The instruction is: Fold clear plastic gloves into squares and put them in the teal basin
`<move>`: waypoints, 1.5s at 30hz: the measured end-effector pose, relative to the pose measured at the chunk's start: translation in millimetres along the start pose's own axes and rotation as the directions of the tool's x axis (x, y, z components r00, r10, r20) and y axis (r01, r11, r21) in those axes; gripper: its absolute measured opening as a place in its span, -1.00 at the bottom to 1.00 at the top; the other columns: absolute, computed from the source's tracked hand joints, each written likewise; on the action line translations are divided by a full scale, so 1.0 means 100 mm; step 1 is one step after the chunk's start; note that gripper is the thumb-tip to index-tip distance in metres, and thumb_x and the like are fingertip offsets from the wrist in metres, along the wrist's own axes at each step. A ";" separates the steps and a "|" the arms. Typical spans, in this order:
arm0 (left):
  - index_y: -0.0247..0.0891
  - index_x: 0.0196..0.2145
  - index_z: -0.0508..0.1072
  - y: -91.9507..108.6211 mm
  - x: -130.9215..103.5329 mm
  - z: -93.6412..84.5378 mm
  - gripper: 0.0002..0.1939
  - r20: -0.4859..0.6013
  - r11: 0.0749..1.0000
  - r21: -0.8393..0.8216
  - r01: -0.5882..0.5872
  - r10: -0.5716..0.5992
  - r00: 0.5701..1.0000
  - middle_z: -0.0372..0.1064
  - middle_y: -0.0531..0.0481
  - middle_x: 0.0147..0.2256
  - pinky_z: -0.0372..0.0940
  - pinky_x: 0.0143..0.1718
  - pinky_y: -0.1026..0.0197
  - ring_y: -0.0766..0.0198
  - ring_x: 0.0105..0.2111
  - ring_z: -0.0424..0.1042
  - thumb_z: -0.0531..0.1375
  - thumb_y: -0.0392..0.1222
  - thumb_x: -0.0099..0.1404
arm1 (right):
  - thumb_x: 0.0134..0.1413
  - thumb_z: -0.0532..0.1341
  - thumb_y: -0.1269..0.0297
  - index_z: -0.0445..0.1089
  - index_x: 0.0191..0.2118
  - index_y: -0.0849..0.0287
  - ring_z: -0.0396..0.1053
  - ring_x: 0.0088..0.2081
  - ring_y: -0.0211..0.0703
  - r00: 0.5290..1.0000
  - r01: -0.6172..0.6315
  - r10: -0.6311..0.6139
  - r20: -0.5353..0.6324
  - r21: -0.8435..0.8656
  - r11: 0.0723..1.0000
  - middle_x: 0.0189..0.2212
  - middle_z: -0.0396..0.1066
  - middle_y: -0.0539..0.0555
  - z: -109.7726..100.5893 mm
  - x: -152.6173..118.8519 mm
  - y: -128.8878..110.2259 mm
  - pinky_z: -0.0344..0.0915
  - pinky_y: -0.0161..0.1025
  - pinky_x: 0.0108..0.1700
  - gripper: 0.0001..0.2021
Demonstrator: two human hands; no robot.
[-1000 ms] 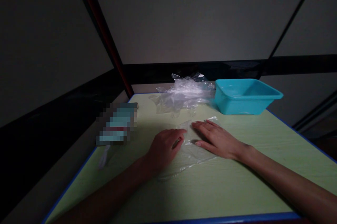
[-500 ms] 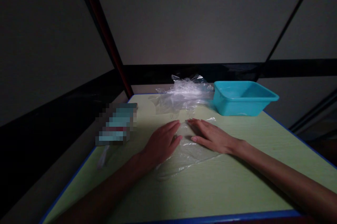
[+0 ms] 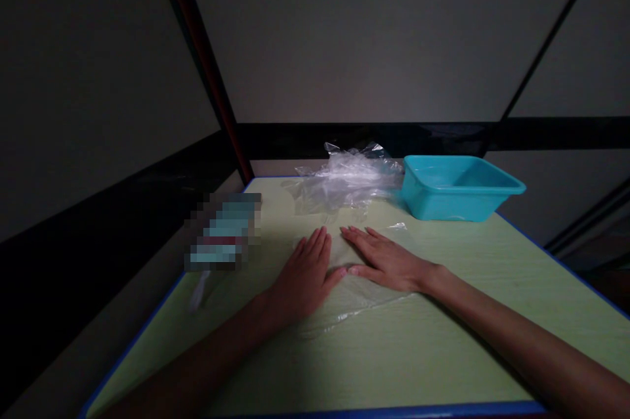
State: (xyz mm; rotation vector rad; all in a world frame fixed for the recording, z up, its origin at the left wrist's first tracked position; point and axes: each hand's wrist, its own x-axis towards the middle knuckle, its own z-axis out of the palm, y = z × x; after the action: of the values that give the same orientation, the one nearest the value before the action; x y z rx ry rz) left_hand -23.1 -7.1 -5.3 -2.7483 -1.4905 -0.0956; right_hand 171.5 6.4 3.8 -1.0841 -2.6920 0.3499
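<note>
A clear plastic bag (image 3: 352, 297) lies spread on the pale green table (image 3: 394, 366). My left hand (image 3: 302, 274) rests flat on its left part, fingers stretched forward and thumb out to the right. On the right part lies my right hand (image 3: 386, 260), palm down, with its fingers extended. The two thumb tips nearly meet over the film. Neither hand grips anything. Just beyond the fingertips is a crumpled heap of clear plastic bags (image 3: 349, 179).
A turquoise basin (image 3: 457, 202) stands at the back right, beside the heap. At the left edge lies a pixelated object (image 3: 224, 232) with a small whitish strip (image 3: 198, 291) near it. A wall rises behind the table.
Both hands have flattened onto the plastic, and their thumbs have come closer together. The film between them looks smoother. The view has shifted slightly.
</note>
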 end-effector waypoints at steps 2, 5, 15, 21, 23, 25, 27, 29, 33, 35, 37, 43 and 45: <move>-0.56 0.14 -0.01 0.00 0.00 -0.02 -0.35 0.009 1.000 0.008 0.002 -0.002 1.000 -0.21 -0.32 0.19 -0.14 0.13 -0.04 0.04 0.19 -0.23 -0.17 0.07 0.30 | 0.12 -0.15 -0.10 -0.18 0.21 0.39 -0.17 0.20 0.00 1.000 0.002 -0.002 0.006 -0.010 1.000 0.18 -0.11 0.30 -0.01 0.00 0.00 -0.20 0.03 0.19 -0.29; -0.52 0.15 -0.01 0.00 -0.01 -0.06 -0.36 0.001 1.000 0.004 -0.020 0.020 1.000 -0.22 -0.27 0.19 -0.17 0.13 -0.06 0.06 0.20 -0.25 -0.18 0.07 0.30 | 0.13 -0.16 -0.09 -0.20 0.21 0.40 -0.17 0.20 -0.01 1.000 0.004 -0.004 -0.006 -0.036 0.999 0.18 -0.11 0.31 -0.02 0.01 0.00 -0.24 0.04 0.19 -0.30; -0.44 0.18 -0.14 -0.01 -0.05 -0.07 -0.36 0.037 0.978 -0.028 -0.206 0.207 0.978 -0.31 -0.21 0.22 -0.26 0.16 0.03 0.18 0.21 -0.31 -0.18 0.07 0.30 | 0.13 -0.17 -0.09 -0.20 0.21 0.37 -0.11 0.19 0.00 1.000 0.013 -0.013 -0.001 -0.010 1.000 0.17 -0.06 0.32 -0.02 0.01 0.03 -0.27 0.06 0.18 -0.31; -0.41 0.17 -0.09 -0.01 -0.07 -0.07 -0.36 0.048 0.974 -0.039 -0.223 0.224 0.973 -0.31 -0.24 0.21 -0.24 0.15 0.01 0.13 0.21 -0.32 -0.14 0.09 0.28 | 0.13 -0.17 -0.09 -0.22 0.21 0.37 -0.11 0.18 -0.02 1.000 -0.005 0.005 0.001 -0.023 1.000 0.17 -0.07 0.32 -0.03 0.00 0.09 -0.27 0.06 0.18 -0.31; -0.37 0.17 -0.07 0.00 -0.07 -0.08 -0.38 0.048 0.974 -0.051 -0.220 0.223 0.974 -0.30 -0.22 0.21 -0.23 0.14 0.00 0.13 0.21 -0.32 -0.12 0.08 0.28 | 0.13 -0.16 -0.08 -0.22 0.21 0.36 -0.11 0.18 -0.02 1.000 -0.015 0.015 -0.003 -0.029 0.999 0.17 -0.07 0.31 -0.03 -0.01 0.13 -0.25 0.06 0.18 -0.31; -0.35 0.17 -0.07 0.00 -0.08 -0.09 -0.37 0.053 0.976 -0.063 -0.210 0.213 0.976 -0.29 -0.21 0.21 -0.22 0.14 -0.02 0.12 0.20 -0.32 -0.10 0.08 0.27 | 0.14 -0.15 -0.07 -0.23 0.22 0.33 -0.11 0.18 -0.02 1.000 -0.018 0.018 -0.014 -0.025 1.000 0.17 -0.07 0.30 -0.03 -0.03 0.16 -0.24 0.06 0.18 -0.32; -0.37 0.17 -0.08 0.00 -0.08 -0.10 -0.35 0.050 0.978 -0.068 -0.198 0.201 0.978 -0.29 -0.23 0.21 -0.22 0.14 -0.03 0.12 0.20 -0.31 -0.08 0.09 0.26 | 0.14 -0.14 -0.06 -0.24 0.22 0.30 -0.11 0.19 -0.04 0.999 -0.016 0.015 -0.036 -0.023 1.000 0.18 -0.08 0.28 -0.05 -0.04 0.18 -0.22 0.07 0.17 -0.33; -0.41 0.17 -0.10 0.00 -0.08 -0.12 -0.30 0.039 0.981 -0.059 -0.185 0.188 0.981 -0.29 -0.24 0.21 -0.24 0.14 -0.03 0.11 0.20 -0.32 -0.05 0.11 0.23 | 0.15 -0.13 -0.05 -0.25 0.23 0.30 -0.14 0.20 -0.05 0.998 -0.002 0.000 -0.055 -0.035 0.999 0.19 -0.10 0.28 -0.07 -0.06 0.19 -0.23 0.07 0.17 -0.34; -0.42 0.18 -0.11 0.00 -0.07 -0.16 -0.27 0.026 0.981 -0.043 -0.191 0.192 0.981 -0.30 -0.24 0.21 -0.27 0.15 -0.04 0.11 0.21 -0.33 -0.04 0.13 0.22 | 0.14 -0.10 -0.03 -0.22 0.23 0.25 -0.22 0.21 -0.06 0.996 0.088 -0.090 -0.014 -0.071 0.994 0.21 -0.18 0.23 -0.14 -0.11 0.15 -0.30 0.10 0.17 -0.36; -0.40 0.18 -0.11 0.00 -0.08 -0.16 -0.27 0.034 0.973 -0.046 -0.226 0.227 0.973 -0.29 -0.22 0.21 -0.28 0.15 -0.03 0.12 0.21 -0.33 -0.06 0.15 0.22 | 0.14 -0.10 -0.03 -0.17 0.22 0.23 -0.23 0.21 -0.06 0.991 0.136 -0.135 0.022 -0.073 0.988 0.21 -0.20 0.21 -0.17 -0.13 0.12 -0.33 0.09 0.18 -0.38; -0.38 0.19 -0.13 0.00 -0.08 -0.16 -0.28 0.048 0.963 -0.050 -0.265 0.268 0.962 -0.28 -0.19 0.21 -0.30 0.15 -0.02 0.14 0.21 -0.34 -0.09 0.16 0.23 | 0.14 -0.09 -0.03 -0.12 0.21 0.25 -0.22 0.21 -0.07 0.987 0.159 -0.156 0.044 -0.070 0.985 0.21 -0.18 0.22 -0.20 -0.14 0.10 -0.33 0.06 0.18 -0.39; -0.39 0.19 -0.16 0.01 -0.10 -0.14 -0.29 0.064 0.950 -0.067 -0.305 0.309 0.949 -0.30 -0.18 0.22 -0.29 0.16 0.01 0.16 0.21 -0.33 -0.12 0.14 0.26 | 0.15 -0.12 -0.03 -0.12 0.21 0.27 -0.22 0.21 -0.10 0.991 0.128 -0.124 0.040 -0.109 0.986 0.20 -0.16 0.21 -0.18 -0.16 0.14 -0.30 0.02 0.19 -0.38; -0.41 0.19 -0.16 0.02 -0.11 -0.13 -0.30 0.055 0.950 -0.069 -0.305 0.308 0.950 -0.31 -0.21 0.22 -0.27 0.16 0.02 0.16 0.21 -0.33 -0.13 0.13 0.26 | 0.15 -0.13 -0.04 -0.18 0.22 0.29 -0.26 0.22 -0.08 0.997 0.082 -0.079 0.026 -0.126 0.989 0.21 -0.20 0.22 -0.16 -0.16 0.17 -0.29 0.02 0.19 -0.36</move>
State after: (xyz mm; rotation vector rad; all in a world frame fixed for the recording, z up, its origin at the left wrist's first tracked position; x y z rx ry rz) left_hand -28.3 -17.6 7.0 -3.0187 -1.0671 -0.0475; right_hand 197.9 9.2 12.0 -1.0063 -2.8004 0.1790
